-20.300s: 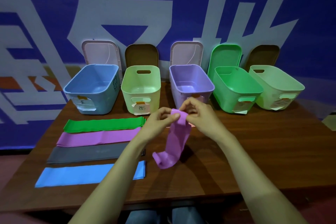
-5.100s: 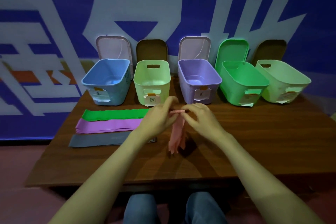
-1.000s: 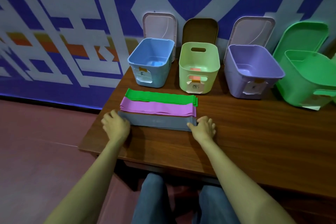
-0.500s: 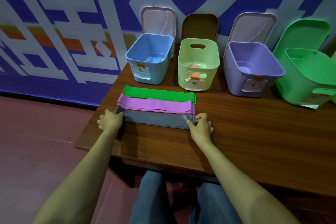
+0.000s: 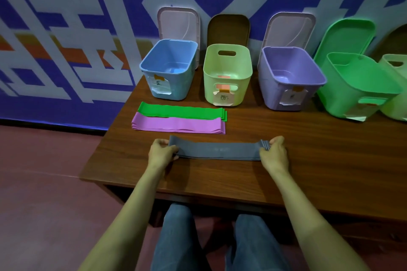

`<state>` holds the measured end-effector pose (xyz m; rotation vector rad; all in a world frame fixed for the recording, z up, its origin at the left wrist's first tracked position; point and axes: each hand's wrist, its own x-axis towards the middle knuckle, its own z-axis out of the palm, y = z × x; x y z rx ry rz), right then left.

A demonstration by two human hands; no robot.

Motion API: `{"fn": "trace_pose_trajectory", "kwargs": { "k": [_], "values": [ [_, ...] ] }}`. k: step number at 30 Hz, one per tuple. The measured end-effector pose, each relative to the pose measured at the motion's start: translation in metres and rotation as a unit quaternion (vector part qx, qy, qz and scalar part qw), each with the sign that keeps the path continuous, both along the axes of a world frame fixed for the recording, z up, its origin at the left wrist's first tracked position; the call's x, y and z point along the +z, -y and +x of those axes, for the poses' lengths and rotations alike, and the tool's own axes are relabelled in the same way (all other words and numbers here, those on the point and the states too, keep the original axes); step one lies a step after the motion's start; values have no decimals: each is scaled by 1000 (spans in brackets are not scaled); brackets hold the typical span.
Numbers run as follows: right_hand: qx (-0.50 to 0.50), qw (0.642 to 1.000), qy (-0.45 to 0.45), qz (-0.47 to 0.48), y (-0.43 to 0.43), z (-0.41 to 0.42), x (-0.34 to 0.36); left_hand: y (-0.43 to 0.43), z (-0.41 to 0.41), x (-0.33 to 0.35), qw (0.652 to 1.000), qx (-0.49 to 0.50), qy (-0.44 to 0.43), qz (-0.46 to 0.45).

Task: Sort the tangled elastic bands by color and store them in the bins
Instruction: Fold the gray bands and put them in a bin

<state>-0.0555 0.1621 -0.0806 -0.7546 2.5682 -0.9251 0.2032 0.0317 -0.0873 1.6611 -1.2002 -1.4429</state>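
We grip the flat grey elastic band stack (image 5: 217,150) at both ends, left hand (image 5: 161,153) and right hand (image 5: 273,153) pinching it. Its long axis runs hand to hand, just above the dark wooden table (image 5: 308,160). Beyond our hands lie the purple bands (image 5: 178,125).

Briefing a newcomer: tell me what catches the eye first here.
The left hand and right hand grip the ends of a grey band stack over the table. Behind it lie a purple stack and a green stack, then a row of open bins against the wall.
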Motion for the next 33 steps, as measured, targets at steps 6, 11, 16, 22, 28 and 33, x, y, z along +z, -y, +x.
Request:
{"fn": "trace_pose_trajectory", "kwargs": {
  "k": [6, 11, 16, 22, 28, 33],
  "values": [
    [89, 966, -241, 21, -8, 8, 0, -6, -10, 6, 999, -5, 44, -23],
    [359, 898, -246, -60, 4, 50, -2, -19, -21, 23, 995, 2, 57, -85],
    [384, 898, -216, -16, 4, 51, -12, -35, -44, 47, 984, -44, 55, -161],
    [320, 927, -180, -73, -11, 16, 2, -52, -104, 58, 960, -173, 91, -199],
    [209, 963, -165, -32, -37, -35, -15, -66, -159, 46, 922, -269, 177, -216],
    [194, 969, -120, -95, -42, -36, -27, -78, -189, 32, 903, -321, 189, -215]
  ]
}}
